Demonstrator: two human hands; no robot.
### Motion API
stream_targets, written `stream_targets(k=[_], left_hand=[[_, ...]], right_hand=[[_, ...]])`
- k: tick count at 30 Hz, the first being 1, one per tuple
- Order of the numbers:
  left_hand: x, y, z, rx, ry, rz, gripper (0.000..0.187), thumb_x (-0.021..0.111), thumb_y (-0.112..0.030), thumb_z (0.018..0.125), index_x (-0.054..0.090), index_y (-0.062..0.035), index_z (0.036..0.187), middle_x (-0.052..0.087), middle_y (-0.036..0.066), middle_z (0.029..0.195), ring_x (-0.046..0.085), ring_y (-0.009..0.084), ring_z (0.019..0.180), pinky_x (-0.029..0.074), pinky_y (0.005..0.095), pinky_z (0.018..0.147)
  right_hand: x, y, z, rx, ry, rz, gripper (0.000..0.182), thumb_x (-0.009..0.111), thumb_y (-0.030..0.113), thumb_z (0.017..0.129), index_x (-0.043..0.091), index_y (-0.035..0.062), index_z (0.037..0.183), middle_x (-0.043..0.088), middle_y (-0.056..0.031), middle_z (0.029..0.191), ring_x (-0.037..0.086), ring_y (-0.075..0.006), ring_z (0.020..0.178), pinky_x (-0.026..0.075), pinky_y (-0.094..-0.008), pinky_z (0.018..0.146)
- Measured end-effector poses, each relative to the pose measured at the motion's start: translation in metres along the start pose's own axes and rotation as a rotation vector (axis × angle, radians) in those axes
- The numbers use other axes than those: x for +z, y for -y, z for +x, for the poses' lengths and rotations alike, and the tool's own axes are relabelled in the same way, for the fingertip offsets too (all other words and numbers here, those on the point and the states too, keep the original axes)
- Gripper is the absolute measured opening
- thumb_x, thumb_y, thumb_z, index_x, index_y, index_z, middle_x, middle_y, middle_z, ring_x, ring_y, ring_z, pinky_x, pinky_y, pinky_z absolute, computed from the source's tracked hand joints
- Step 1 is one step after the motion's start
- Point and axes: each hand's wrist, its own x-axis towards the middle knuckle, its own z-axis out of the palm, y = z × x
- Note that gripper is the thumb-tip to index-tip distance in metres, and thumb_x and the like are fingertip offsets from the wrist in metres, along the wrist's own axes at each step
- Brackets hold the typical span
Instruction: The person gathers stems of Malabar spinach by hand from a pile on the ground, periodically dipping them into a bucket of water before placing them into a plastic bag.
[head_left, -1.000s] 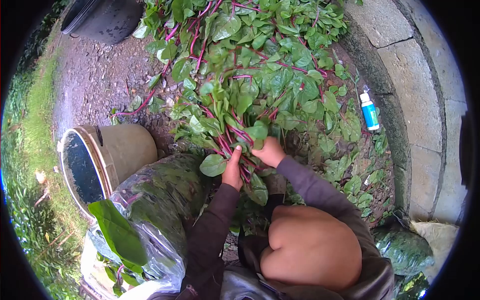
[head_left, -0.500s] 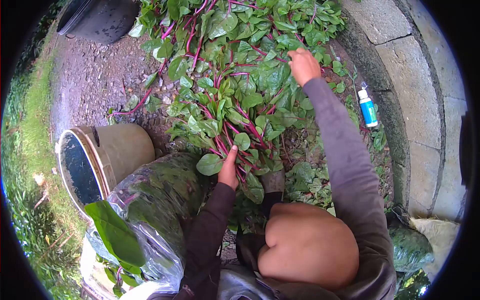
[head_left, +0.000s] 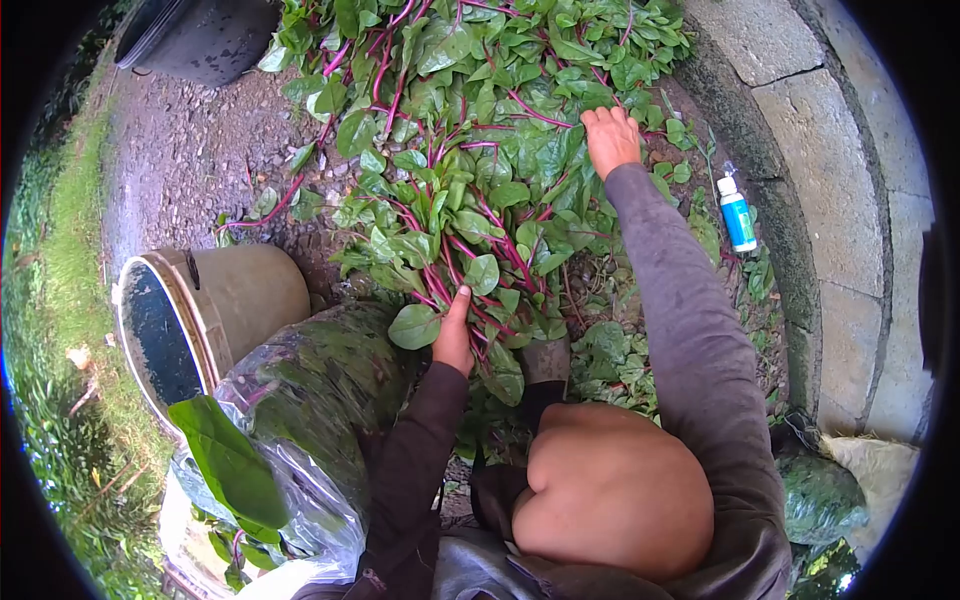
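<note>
My left hand [head_left: 455,338] is closed around the lower ends of a bunch of leafy greens [head_left: 465,245] with purple-red stems, its thumb lying along the top. The bunch fans away from me, over other leaves on the ground. Out to the right, my right hand [head_left: 612,142] has bent fingers at the right edge of a large pile of the same greens [head_left: 450,50]. Its fingertips are among the leaves, and what they pinch is hidden.
A white bottle with a blue label [head_left: 737,215] lies right of the pile, beside a concrete block edging [head_left: 820,170]. At left are a pale bucket [head_left: 250,290] on its side and a clear plastic bag of greens [head_left: 320,380]. A dark bucket [head_left: 205,45] is at upper left.
My right hand has shifted slightly down and to the right, its fingers now lower among the leaves. My left hand keeps its hold on the bunch, moving only slightly.
</note>
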Motion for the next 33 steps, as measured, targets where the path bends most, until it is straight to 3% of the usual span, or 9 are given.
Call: stream_targets(k=[7,10,15,18,20,22,25,30,33], left_hand=[[-0.001,-0.002,0.014,0.071,-0.039,0.009,0.035,0.062,-0.023,0.089,0.057,0.0000,0.115,0.062,0.008,0.111,0.060,0.0165,0.096,0.048,0.0313,0.085],[0.007,-0.007,0.008,0.039,-0.037,-0.003,0.034,0.063,-0.022,0.088,0.058,0.0000,0.114,0.061,0.008,0.111,0.060,0.0164,0.096,0.047,0.0319,0.086],[-0.005,0.004,0.022,0.114,-0.062,0.012,0.037,0.066,-0.019,0.086,0.057,-0.0005,0.116,0.061,0.008,0.111,0.058,0.0163,0.098,0.046,0.0323,0.088],[-0.008,0.008,0.026,0.170,-0.070,0.012,0.039,0.067,-0.017,0.085,0.055,-0.0014,0.119,0.060,0.008,0.112,0.058,0.0163,0.098,0.046,0.0320,0.088],[-0.007,0.008,0.026,0.187,-0.064,0.008,0.040,0.068,-0.016,0.084,0.054,-0.0019,0.120,0.059,0.008,0.113,0.058,0.0164,0.098,0.046,0.0319,0.087],[-0.008,0.008,0.027,0.174,-0.054,0.017,0.041,0.068,-0.015,0.084,0.053,-0.0022,0.120,0.059,0.008,0.114,0.058,0.0166,0.098,0.047,0.0321,0.087],[-0.012,0.008,0.027,0.161,0.001,0.079,0.041,0.059,-0.029,0.091,0.052,-0.0034,0.122,0.059,0.008,0.115,0.058,0.0182,0.100,0.047,0.0339,0.089],[-0.001,0.001,0.018,0.108,0.011,-0.085,0.039,0.063,-0.020,0.088,0.052,-0.0030,0.121,0.059,0.008,0.114,0.059,0.0175,0.098,0.050,0.0331,0.085],[0.006,-0.009,0.008,0.108,0.012,-0.097,0.044,0.054,-0.035,0.093,0.049,-0.0048,0.124,0.057,0.009,0.116,0.057,0.0191,0.103,0.047,0.0361,0.090]], right_hand=[[-0.039,0.009,-0.008,-0.032,-0.163,0.359,0.012,0.068,0.010,0.075,0.068,0.0072,0.087,0.063,-0.0101,0.084,0.058,-0.0250,0.084,0.047,-0.0357,0.076],[-0.068,0.026,-0.044,0.139,0.104,0.864,0.013,0.065,0.006,0.079,0.068,0.0058,0.091,0.064,-0.0115,0.083,0.061,-0.0228,0.075,0.049,-0.0328,0.071],[-0.050,0.062,-0.115,0.340,0.517,0.959,0.041,0.063,0.003,0.080,0.056,0.0070,0.120,0.066,-0.0164,0.091,0.064,-0.0259,0.076,0.050,-0.0347,0.073],[-0.010,0.086,-0.141,0.176,0.174,0.945,0.040,0.062,0.001,0.079,0.057,0.0063,0.119,0.066,-0.0175,0.094,0.065,-0.0290,0.083,0.051,-0.0366,0.078],[-0.019,0.097,-0.143,0.194,0.535,0.871,0.040,0.058,0.004,0.081,0.056,0.0048,0.121,0.064,-0.0182,0.105,0.064,-0.0316,0.094,0.049,-0.0377,0.085],[0.010,0.109,-0.150,-0.008,0.534,1.160,0.039,0.058,0.008,0.083,0.056,0.0055,0.122,0.064,-0.0178,0.106,0.064,-0.0301,0.092,0.049,-0.0360,0.085],[0.005,0.112,-0.141,-0.033,0.717,1.504,0.038,0.057,0.009,0.084,0.055,0.0048,0.122,0.063,-0.0155,0.100,0.061,-0.0279,0.090,0.047,-0.0348,0.084],[0.019,0.101,-0.149,-0.059,0.544,1.047,0.042,0.055,0.008,0.085,0.050,0.0017,0.126,0.052,-0.0136,0.093,0.054,-0.0295,0.089,0.044,-0.0373,0.082],[-0.014,0.105,-0.156,-0.082,0.307,0.798,0.048,0.049,0.006,0.085,0.041,-0.0027,0.132,0.049,-0.0170,0.099,0.051,-0.0332,0.093,0.042,-0.0404,0.084]])
